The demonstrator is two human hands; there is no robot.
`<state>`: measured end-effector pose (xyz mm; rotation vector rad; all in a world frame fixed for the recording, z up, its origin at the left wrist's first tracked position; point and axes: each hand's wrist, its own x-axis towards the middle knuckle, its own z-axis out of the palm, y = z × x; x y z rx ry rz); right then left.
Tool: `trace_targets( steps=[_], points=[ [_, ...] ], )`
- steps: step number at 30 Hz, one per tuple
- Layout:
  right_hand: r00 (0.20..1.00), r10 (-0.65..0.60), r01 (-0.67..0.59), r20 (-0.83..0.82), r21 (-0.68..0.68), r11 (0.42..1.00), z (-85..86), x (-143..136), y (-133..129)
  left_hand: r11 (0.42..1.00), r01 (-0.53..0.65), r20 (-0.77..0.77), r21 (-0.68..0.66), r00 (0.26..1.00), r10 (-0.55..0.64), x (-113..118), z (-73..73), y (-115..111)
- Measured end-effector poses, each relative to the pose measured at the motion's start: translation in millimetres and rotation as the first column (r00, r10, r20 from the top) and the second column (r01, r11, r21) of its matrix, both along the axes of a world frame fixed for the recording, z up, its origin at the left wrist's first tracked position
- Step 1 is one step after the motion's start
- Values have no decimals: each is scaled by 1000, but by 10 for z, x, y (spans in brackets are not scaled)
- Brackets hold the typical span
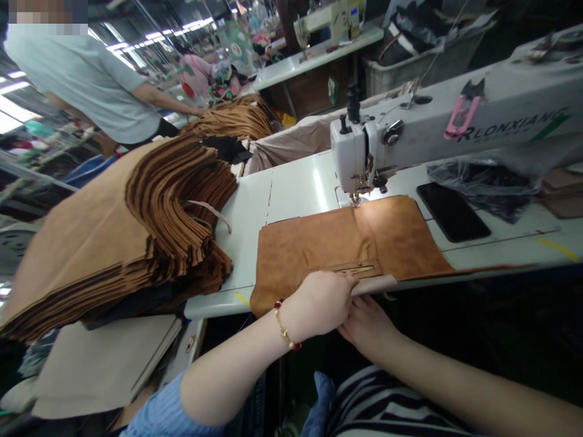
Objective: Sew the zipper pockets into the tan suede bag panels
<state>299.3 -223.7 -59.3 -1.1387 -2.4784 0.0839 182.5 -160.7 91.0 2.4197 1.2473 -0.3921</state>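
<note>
A brown leather panel [314,243] lies on the white sewing table, its upper edge under the needle area of the sewing machine [353,155]. A zipper [359,269] runs along the panel near its front edge. My left hand [325,303], with a bracelet at the wrist, is closed on the panel's front edge beside the zipper. Right next to it, lower and partly behind it, my right hand [368,325] holds the same edge from below, where a pale lining [378,284] is folded up. The fingertips of both hands are partly hidden.
A tall stack of brown leather pieces [91,212] fills the left side. A black phone [452,212] and a plastic bag [492,182] lie right of the panel. Pink snips [464,115] are on the machine arm. A person [86,79] stands at the back left, a hand on more leather.
</note>
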Motion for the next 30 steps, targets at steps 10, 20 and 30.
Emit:
trace_targets(
  steps=[10,20,30],
  points=[
    [999,-27,28,-25,76,997,71,-39,-30,997,42,-48,-64,998,-45,-9,161,169],
    [999,-51,51,2,73,996,91,-56,-83,997,43,-35,-58,998,-45,-7,67,111],
    [999,-54,54,-3,54,997,70,-85,-100,997,66,-1,-45,998,-66,-18,38,77]
  ],
)
